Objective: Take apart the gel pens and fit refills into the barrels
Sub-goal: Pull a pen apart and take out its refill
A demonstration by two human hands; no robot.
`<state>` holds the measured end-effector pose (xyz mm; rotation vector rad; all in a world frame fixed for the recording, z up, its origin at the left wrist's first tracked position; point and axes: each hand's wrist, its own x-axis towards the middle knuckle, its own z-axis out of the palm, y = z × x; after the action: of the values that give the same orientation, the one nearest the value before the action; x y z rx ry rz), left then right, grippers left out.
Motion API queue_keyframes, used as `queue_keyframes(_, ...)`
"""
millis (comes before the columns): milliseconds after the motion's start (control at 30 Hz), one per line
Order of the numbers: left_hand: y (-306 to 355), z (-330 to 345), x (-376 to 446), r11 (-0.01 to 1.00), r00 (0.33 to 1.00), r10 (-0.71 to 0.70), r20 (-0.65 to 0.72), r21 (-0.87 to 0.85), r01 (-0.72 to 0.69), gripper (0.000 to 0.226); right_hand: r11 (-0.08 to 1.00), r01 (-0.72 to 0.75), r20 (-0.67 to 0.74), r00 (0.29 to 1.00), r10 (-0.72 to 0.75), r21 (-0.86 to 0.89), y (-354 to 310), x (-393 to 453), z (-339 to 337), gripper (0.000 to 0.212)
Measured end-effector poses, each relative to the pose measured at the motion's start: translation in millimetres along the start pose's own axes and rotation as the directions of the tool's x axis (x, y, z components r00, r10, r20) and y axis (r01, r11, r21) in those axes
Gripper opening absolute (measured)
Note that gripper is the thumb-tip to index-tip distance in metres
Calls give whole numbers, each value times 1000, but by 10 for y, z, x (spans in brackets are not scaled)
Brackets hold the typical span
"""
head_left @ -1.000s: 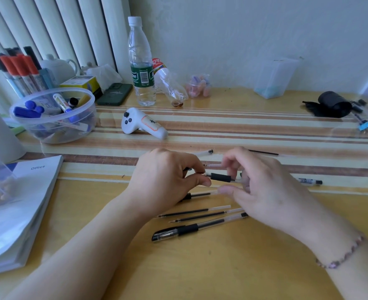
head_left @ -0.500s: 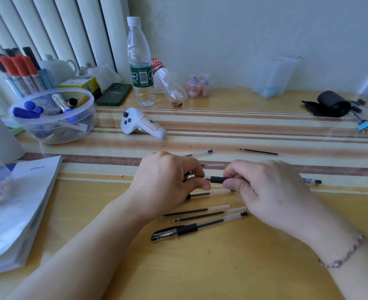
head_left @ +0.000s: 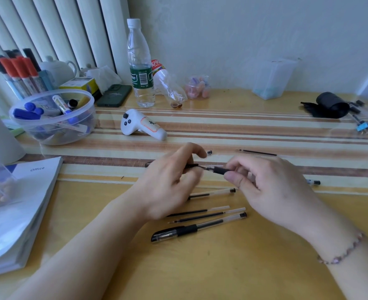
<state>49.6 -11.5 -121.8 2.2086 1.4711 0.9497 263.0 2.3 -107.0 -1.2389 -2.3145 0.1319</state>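
Note:
My right hand (head_left: 267,187) pinches a gel pen barrel with a black grip (head_left: 218,170), held level above the table. My left hand (head_left: 170,180) is closed on the pen's tip end, a thin dark part (head_left: 192,166) that meets the grip; whether it is the refill or the tip cone I cannot tell. Below the hands lie a capped black gel pen (head_left: 198,228), two loose refills (head_left: 200,215) and a clear barrel (head_left: 213,193). One more refill (head_left: 256,152) lies behind the hands.
A white controller (head_left: 143,125), a water bottle (head_left: 140,68), a clear tub of markers (head_left: 53,118) and a phone (head_left: 113,95) stand at the back left. A stack of booklets (head_left: 16,213) lies at the left. A black pouch (head_left: 328,107) sits at the back right.
My right hand has slid its grip back along the barrel and lifted a little. My left hand's fingers have shifted at the tip end, showing more of the thin dark part.

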Motion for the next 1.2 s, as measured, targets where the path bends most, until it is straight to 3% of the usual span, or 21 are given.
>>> queue_keyframes(67,-58,-11,6,998,999,-11,49,-69,14,27,1000,-13,-33,999,13,-12,2,5,-3,7)
queue_keyframes(167,-105,-5,25,1000,1000,11,17,-14,-11,31,999,-16,-50,999,14,-38,15,0,4,15)
queue_keyframes(433,-98,-8,52,997,999,10,-39,-72,-12,27,997,-56,-70,996,53,-53,49,11,-7,17)
queue_keyframes(700,-24,-18,47,996,997,52,-64,-62,-56,27,1000,2,-90,996,-4,-28,28,-1,-22,16)
queue_keyframes(967,37,11,28,990,993,117,-4,-77,-117,31,997,76,-79,994,-77,-6,39,13,-16,15)
queue_keyframes(1200,92,38,27,978,977,199,-77,-44,-202,27,989,134,-151,981,-124,58,19,27,35,12)
